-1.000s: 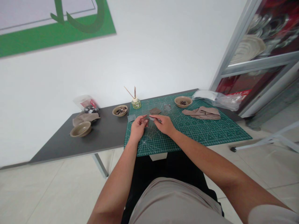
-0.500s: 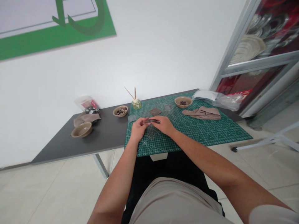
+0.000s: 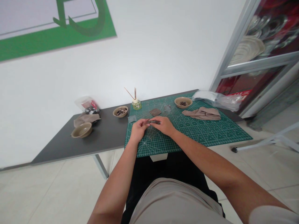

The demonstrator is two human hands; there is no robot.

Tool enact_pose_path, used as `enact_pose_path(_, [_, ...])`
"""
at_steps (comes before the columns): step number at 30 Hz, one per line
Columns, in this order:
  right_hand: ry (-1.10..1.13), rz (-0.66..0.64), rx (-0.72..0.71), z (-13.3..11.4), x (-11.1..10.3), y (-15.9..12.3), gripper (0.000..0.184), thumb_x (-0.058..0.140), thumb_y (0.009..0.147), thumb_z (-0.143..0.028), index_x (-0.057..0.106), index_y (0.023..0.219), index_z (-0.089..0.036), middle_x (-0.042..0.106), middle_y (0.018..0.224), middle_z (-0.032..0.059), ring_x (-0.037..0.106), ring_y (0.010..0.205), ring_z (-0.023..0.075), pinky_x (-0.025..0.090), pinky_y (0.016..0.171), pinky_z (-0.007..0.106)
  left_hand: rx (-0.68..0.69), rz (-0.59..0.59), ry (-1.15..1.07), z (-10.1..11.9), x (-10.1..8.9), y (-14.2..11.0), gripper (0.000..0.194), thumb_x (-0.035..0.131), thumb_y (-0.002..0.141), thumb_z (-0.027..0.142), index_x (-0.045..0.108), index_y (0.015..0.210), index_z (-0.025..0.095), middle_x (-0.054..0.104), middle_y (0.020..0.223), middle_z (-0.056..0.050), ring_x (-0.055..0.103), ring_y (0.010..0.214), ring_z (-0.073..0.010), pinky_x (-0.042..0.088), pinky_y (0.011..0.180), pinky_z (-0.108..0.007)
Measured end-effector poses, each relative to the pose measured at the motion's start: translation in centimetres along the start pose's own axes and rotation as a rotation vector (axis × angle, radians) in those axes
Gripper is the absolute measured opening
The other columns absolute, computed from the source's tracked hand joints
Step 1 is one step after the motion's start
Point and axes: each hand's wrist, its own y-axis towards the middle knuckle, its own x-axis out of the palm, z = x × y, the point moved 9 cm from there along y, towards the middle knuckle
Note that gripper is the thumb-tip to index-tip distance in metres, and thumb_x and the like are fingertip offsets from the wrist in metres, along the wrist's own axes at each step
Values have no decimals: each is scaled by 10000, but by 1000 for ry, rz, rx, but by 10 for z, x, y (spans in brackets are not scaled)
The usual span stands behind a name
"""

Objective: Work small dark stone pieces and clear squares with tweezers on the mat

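Over the green cutting mat [image 3: 191, 127], my left hand [image 3: 138, 129] is closed, its thumb and fingers pinching a small dark piece [image 3: 147, 121] too small to identify. My right hand [image 3: 166, 126] meets it from the other side, closed around a dark, thin, flat piece [image 3: 155, 122] that is partly hidden by the fingers. The fingertips of both hands almost touch. Just beyond them lie a brown-grey square sheet [image 3: 155, 112] and a clear grey square [image 3: 167, 108]. Left of my left hand is a pale grey square [image 3: 132, 119].
A bowl of small stones [image 3: 120, 111] stands beside a reed diffuser [image 3: 136, 104]. Another bowl [image 3: 183, 102] holds dark stones, near a brown cloth [image 3: 203, 113] and a plastic bag [image 3: 217, 99]. Farther left are a tilted bowl [image 3: 81, 130], another cloth [image 3: 86, 119] and a bag of stones [image 3: 90, 107].
Both hands stay in nearly the same place. The fingers and the dark pieces between them have shifted very slightly.
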Motion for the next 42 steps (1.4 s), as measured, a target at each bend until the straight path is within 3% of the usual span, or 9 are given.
enact_pose_path(7, [-7, 1, 14, -1, -2, 0, 160, 697, 815, -243, 757, 963, -250, 759, 963, 17, 704, 888, 186, 525, 808, 301, -10, 0, 16, -7, -1, 1, 272, 726, 698, 251, 738, 960, 182, 719, 844, -21, 625, 763, -158, 465, 752, -276])
enact_pose_path(14, [-31, -10, -25, -7, 0, 0, 211, 682, 813, -216, 728, 1019, -225, 744, 983, 31, 686, 882, 175, 508, 774, 281, -8, -7, 25, 1, 0, -1, 225, 714, 693, 251, 734, 902, 171, 707, 803, -12, 601, 721, -143, 446, 714, -259])
enact_pose_path(19, [-21, -1, -17, -6, -1, 0, 123, 697, 816, -230, 737, 932, -219, 743, 916, 23, 684, 848, 170, 505, 782, 281, -30, 3, 44, 2, 0, -1, 278, 714, 688, 257, 740, 951, 170, 701, 782, -13, 601, 722, -149, 444, 706, -264])
enact_pose_path(25, [-19, -4, 11, -2, -2, 1, 134, 623, 883, -206, 735, 954, -222, 751, 950, 30, 688, 893, 174, 501, 823, 297, -57, 9, 3, -4, 0, -1, 270, 720, 674, 272, 738, 923, 169, 695, 770, -12, 586, 685, -139, 435, 667, -256])
enact_pose_path(34, [-45, -1, -74, -12, -1, 0, 143, 608, 889, -189, 729, 958, -219, 740, 942, 32, 675, 879, 165, 496, 809, 291, -42, 4, 93, 2, -1, -2, 229, 693, 685, 262, 733, 893, 176, 640, 671, 12, 540, 614, -128, 402, 612, -247])
enact_pose_path(42, [-86, -22, -66, -8, 2, -1, 129, 612, 886, -198, 731, 932, -212, 742, 923, 39, 678, 860, 177, 499, 803, 304, -28, 28, 26, 3, -1, -3, 279, 702, 675, 269, 728, 934, 168, 665, 733, 0, 576, 676, -139, 434, 671, -261])
